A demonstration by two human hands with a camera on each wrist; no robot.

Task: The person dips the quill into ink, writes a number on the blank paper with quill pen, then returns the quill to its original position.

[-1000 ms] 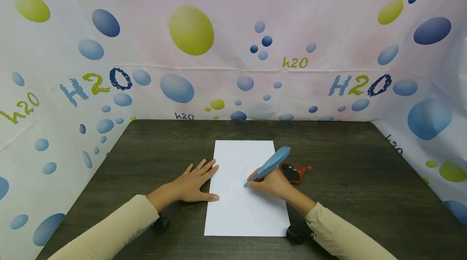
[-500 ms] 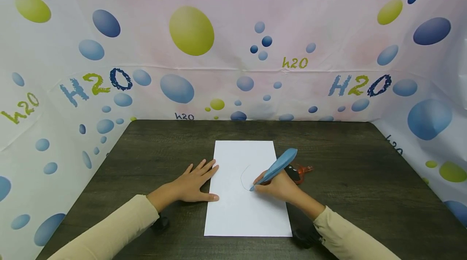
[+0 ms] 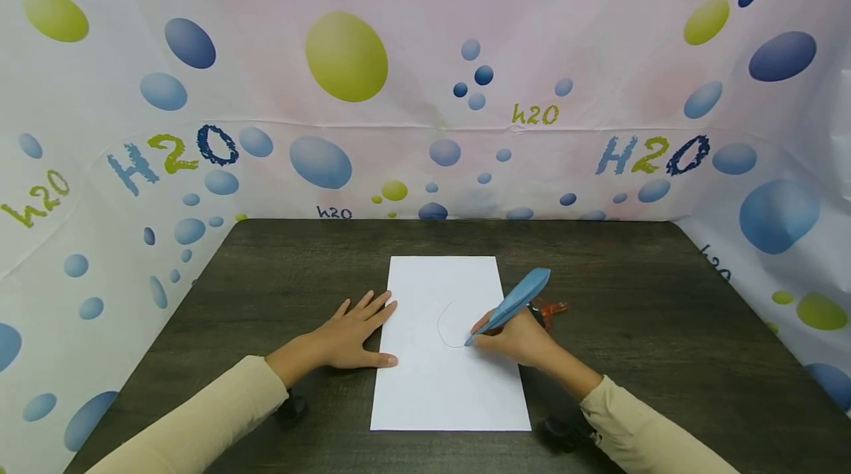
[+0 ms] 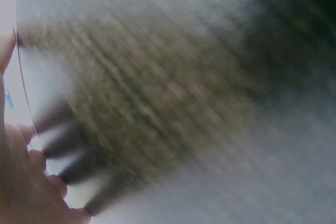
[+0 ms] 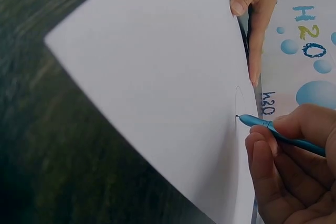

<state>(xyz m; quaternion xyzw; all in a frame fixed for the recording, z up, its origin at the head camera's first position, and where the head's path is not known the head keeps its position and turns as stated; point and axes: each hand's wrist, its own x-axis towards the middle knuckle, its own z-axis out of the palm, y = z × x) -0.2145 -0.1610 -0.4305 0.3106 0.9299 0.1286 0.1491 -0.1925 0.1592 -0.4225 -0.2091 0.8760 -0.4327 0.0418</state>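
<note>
A white sheet of paper (image 3: 432, 393) lies on the dark table, with a thin curved line (image 3: 439, 330) drawn near its middle. My right hand (image 3: 515, 337) pinches a blue pen (image 3: 518, 298) shaped like a feather, its tip down at the lower end of that line. In the right wrist view the pen (image 5: 283, 136) sits between thumb and fingers, and its dark point meets the paper. Fingers spread and straight, my left hand (image 3: 352, 334) rests flat at the paper's left edge, thumb and fingertips on the sheet.
Partly behind my right hand lies an orange-red object (image 3: 552, 309) with a dark part, on the wooden table (image 3: 618, 297). A white sheet printed with bubbles and "H2O" (image 3: 425, 119) surrounds the table at the back and sides.
My right hand has moved the pen to the right across the paper, and the curved line has grown longer along its bottom. The left hand has stayed in place.
</note>
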